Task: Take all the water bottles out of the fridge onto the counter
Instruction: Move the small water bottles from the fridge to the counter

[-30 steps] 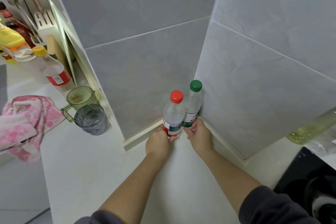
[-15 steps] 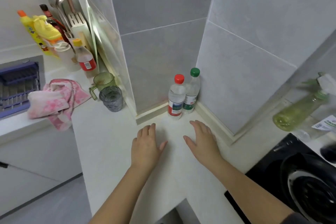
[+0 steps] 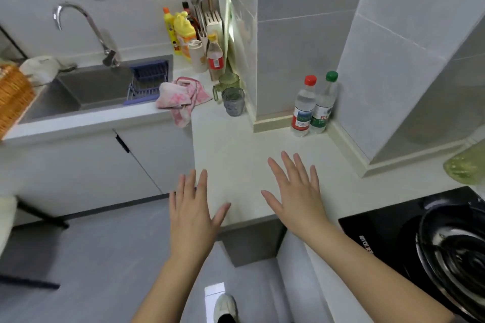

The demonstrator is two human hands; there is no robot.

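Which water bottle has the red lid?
The left bottle of the pair in the counter's corner. Its cap and label band are red; the right bottle touching it has a green cap and label.

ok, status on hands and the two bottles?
Left hand open, right hand open, both empty. Red-cap bottle and green-cap bottle upright, side by side in counter corner. Nothing between hands and bottles.

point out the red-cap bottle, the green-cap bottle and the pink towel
red-cap bottle (image 3: 301, 119) head view, on its label
green-cap bottle (image 3: 320, 118) head view, on its label
pink towel (image 3: 178, 94) head view, on its middle
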